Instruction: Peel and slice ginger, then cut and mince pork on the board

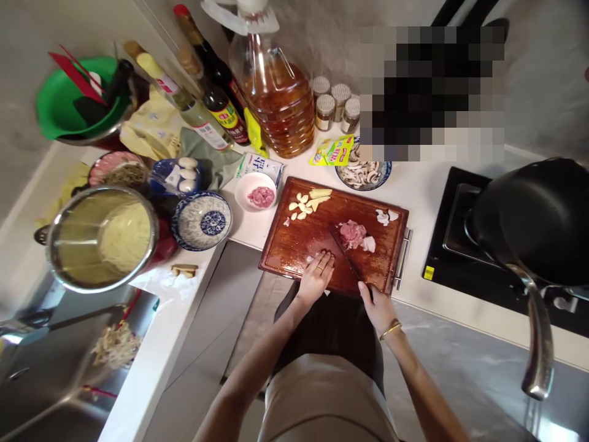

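Observation:
My right hand is closed around the handle of a kitchen knife, whose dark blade slants up and left across a wooden cutting board. By the blade's tip lies a heap of raw pink meat, with a pale piece of fat beside it. Fingers outstretched, my left hand rests on the board's near edge, left of the knife. A small pale bit shows beside its fingers; what is under them is hidden. Peeled garlic cloves and ginger pieces occupy the board's far left corner.
Left of the board are a small bowl of meat, a patterned bowl and a steel pot. Sliced mushrooms fill a bowl behind. Bottles and a large oil jug line the wall. A black wok sits right.

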